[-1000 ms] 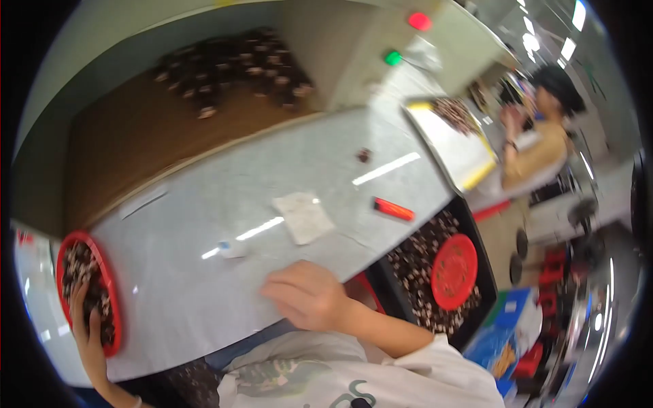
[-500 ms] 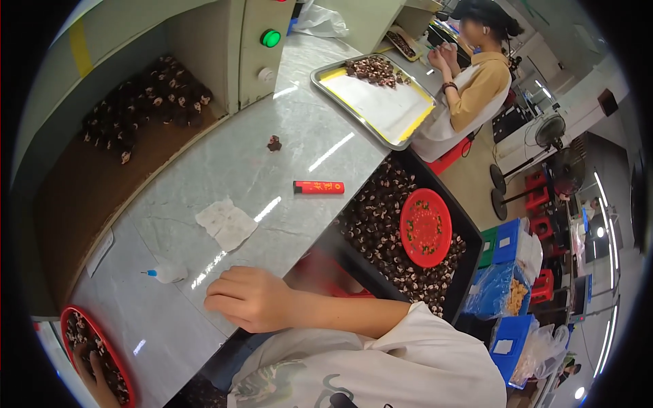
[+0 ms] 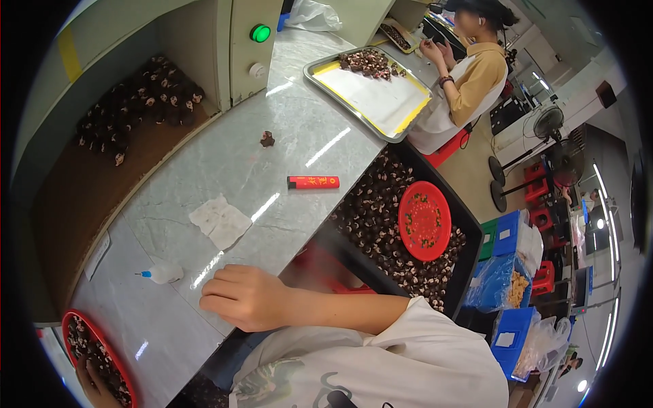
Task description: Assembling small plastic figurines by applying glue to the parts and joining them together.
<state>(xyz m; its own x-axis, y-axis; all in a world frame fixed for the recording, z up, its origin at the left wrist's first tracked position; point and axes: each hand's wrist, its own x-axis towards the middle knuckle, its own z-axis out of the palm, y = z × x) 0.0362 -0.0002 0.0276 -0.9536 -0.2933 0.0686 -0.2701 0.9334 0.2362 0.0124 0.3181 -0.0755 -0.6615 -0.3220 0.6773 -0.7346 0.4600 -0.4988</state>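
Note:
My right hand (image 3: 245,296) rests at the near edge of the grey worktop (image 3: 177,204), its fingers curled into a loose fist with nothing seen in it. At the far lower left, my left hand (image 3: 94,382) reaches into a red basin (image 3: 102,338) of small dark brown pieces with pale pinkish spots; its fingers are stretched out and partly apart on the pieces, their tips partly hidden. Between the hands lies a white squeeze bottle (image 3: 165,273) with a blue needle tip. Beyond my right hand are a crumpled white tissue (image 3: 220,222), a red lighter-like stick (image 3: 313,182) and one loose brown piece (image 3: 267,139).
A dark bin (image 3: 435,160) of brown pieces, with a red plate (image 3: 425,221) in it, stands right of the worktop. Farther back lies a metal tray (image 3: 354,112). At left, a cabinet opening (image 3: 88,163) holds more pieces. A co-worker (image 3: 476,75) sits at the back right.
The whole view has shifted slightly, with worktop things a little left and up. My left hand has moved a little within the basin. My right hand keeps its curled pose.

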